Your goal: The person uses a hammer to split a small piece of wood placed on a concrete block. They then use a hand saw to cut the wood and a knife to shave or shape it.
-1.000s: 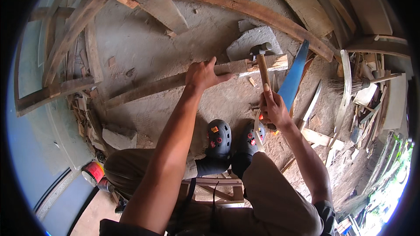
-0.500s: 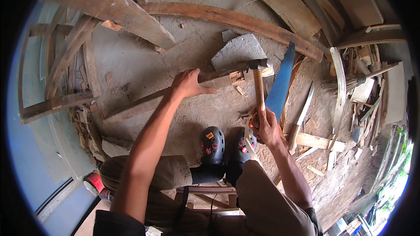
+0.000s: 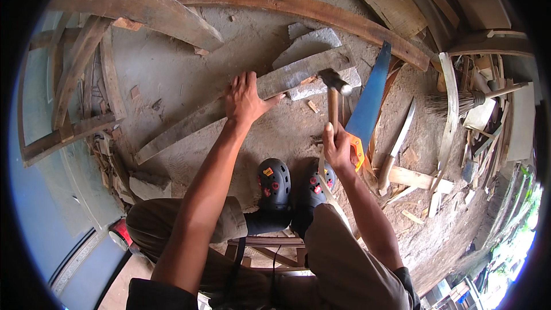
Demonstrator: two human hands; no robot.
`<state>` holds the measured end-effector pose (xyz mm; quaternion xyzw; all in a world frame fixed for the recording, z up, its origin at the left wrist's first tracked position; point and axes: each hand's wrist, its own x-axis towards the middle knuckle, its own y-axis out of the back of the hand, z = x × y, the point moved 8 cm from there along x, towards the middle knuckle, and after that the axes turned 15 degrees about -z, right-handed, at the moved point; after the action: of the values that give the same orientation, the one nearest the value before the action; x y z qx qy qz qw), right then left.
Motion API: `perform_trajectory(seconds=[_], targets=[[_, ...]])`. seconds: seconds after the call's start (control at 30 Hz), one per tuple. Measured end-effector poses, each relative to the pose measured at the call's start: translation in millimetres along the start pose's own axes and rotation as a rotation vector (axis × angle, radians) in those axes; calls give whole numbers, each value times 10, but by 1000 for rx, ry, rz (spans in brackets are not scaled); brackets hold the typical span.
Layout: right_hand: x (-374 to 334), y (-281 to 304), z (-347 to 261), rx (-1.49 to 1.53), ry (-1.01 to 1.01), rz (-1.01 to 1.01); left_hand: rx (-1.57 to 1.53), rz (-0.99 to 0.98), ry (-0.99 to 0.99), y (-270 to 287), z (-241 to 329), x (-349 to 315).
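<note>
A long wooden beam slants across the ground in front of my feet, its right end over a pale stone slab. My left hand lies across the beam near its middle, thumb stretched out to the right and fingers over the top. My right hand is closed round the handle of a hammer. The hammer's dark head is at the near side of the beam, by its right end; whether it touches is hard to tell. Beside the right hand lies a handsaw with a blue blade and an orange handle.
Right of the saw lie a machete and a short wood block. A broom rests among scrap wood farther right. A curved plank crosses the far side. A thick board juts in at upper left, above a wooden frame.
The beam has been turned so that a broad face shows and the notched part is mostly hidden. My left hand has flattened onto it. The hammer has come down slightly and to the left.
</note>
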<state>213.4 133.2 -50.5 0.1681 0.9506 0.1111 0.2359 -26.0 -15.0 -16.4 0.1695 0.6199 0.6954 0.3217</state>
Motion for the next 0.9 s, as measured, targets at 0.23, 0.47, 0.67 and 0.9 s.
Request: perform_trajectory(seconds=[0.23,0.47,0.67,0.9], targets=[[145,-40,-29,-97,-11,16,-33,-131,13,-31,-100,135],[289,-55,-216,-184,-42,9,-173,-156,-43,29,-145,238],[243,77,-648,-20,73,45,-189,-260,14,16,-234,307],[89,262,-1266,198,588,122,-274,-354,8,13,-201,364]])
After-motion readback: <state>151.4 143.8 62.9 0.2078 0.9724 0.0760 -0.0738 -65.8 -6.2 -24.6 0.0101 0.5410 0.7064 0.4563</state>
